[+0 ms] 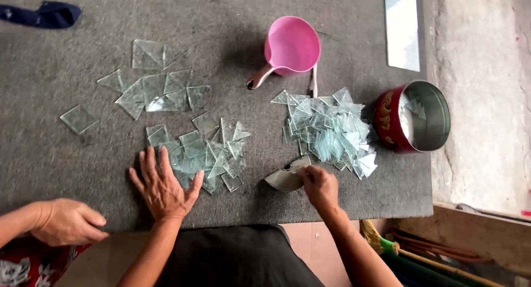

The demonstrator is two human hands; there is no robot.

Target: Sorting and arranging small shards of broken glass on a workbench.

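Hands work over a grey felt-covered surface [66,154]: the left hand [163,187] lies flat, fingers spread, holding nothing, touching a pile of cut glass pieces [207,151]; the right hand [321,186] pinches a curved grey shard [285,178] beside a second glass pile [332,132], near a red tin [414,116] and pink cup [291,46].

A loose heap of clear square glass pieces [207,154] was spread flat on the grey mat; a curved, pale grey shard [286,176] was gripped just beside it.
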